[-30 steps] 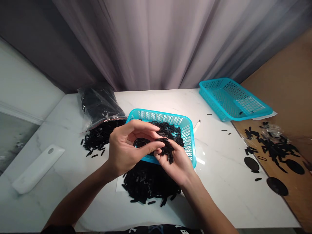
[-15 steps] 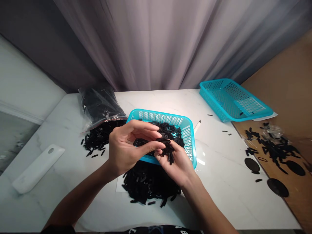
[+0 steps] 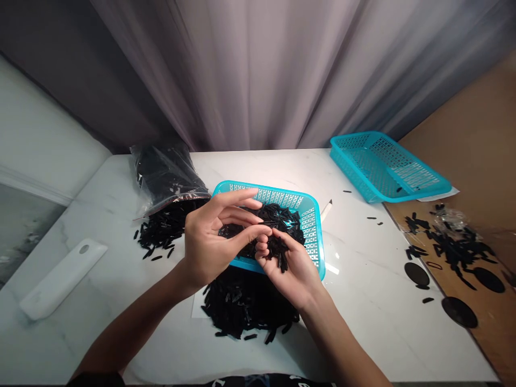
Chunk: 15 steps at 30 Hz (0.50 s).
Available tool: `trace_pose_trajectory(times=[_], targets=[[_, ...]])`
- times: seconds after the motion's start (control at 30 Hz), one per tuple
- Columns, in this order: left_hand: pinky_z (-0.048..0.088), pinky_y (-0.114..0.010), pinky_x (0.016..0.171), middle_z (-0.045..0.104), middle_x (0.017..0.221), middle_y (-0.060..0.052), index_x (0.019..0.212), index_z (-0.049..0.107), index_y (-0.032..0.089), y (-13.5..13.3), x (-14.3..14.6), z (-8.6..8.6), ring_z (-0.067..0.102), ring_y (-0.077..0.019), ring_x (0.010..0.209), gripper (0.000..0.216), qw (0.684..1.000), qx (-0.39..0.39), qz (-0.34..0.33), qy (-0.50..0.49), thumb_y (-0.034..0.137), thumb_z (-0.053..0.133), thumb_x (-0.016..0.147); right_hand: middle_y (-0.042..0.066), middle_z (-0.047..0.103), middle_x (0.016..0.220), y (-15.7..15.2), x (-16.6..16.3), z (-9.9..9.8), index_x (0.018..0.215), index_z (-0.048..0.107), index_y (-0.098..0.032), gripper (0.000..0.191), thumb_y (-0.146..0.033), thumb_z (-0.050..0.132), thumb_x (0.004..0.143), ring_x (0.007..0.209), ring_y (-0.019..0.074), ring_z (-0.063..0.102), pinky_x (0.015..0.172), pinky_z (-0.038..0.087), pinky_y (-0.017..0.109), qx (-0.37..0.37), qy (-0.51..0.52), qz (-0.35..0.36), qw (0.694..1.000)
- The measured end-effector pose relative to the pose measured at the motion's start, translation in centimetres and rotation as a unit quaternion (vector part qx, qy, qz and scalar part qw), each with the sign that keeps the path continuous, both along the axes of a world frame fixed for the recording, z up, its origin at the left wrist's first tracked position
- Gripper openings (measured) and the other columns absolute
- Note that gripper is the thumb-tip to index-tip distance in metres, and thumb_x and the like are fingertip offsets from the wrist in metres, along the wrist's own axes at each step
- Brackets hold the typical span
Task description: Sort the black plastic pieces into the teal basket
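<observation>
Head view: on the white surface (image 3: pixel 374 322), over the turquoise basket (image 3: pixel 315 226), your left hand (image 3: pixel 207 239) has raised its upper fingers compared with half a second ago, leaving them spread well off the thumb. Its lower fingers and thumb pinch thin black strips (image 3: pixel 266 223), while your right hand (image 3: pixel 297 269) meets that thumb, its curled fingers clasping a black bunch (image 3: pixel 278 247).

A white marble-veined table (image 3: pixel 382 333) carries a turquoise basket (image 3: pixel 282 191), a plastic bag (image 3: pixel 165 172), a long white object (image 3: pixel 62 279) and black strips (image 3: pixel 163 231).
</observation>
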<state>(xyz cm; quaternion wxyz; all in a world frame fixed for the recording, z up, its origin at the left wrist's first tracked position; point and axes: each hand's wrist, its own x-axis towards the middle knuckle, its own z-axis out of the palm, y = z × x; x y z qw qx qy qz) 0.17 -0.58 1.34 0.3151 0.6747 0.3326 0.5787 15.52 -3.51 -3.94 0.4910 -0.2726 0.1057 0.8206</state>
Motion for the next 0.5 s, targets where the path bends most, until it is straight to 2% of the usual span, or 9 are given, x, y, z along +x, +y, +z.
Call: trace_pose_trajectory(times=[0.17,0.5], targets=[[0.066,-0.024,0.085,0.075,0.094,0.001,0.118,0.067,0.022,-0.31,0.08,0.13,0.075,-0.0122,0.086,0.053,0.999,0.036,0.005,0.001,0.0,0.081,0.072,0.008,0.064,0.074,-0.08,-0.07,-0.07,0.086,0.067,-0.009,0.022,-0.015,0.048,0.096,0.067,0.0133,0.062,0.064,0.057,0.022,0.001,-0.001,0.0,1.0],[0.065,-0.024,0.088,0.075,0.095,0.002,0.118,0.066,0.022,-0.52,0.05,0.68,0.075,-0.0122,0.088,0.049,1.0,-0.019,-0.014,-0.021,-0.003,0.074,0.077,0.007,0.065,0.074,-0.02,0.03,0.06,0.085,0.066,-0.012,0.016,-0.015,0.052,0.093,0.067,0.0128,0.062,0.064,0.057,0.021,-0.004,0.006,0.003,1.0]])
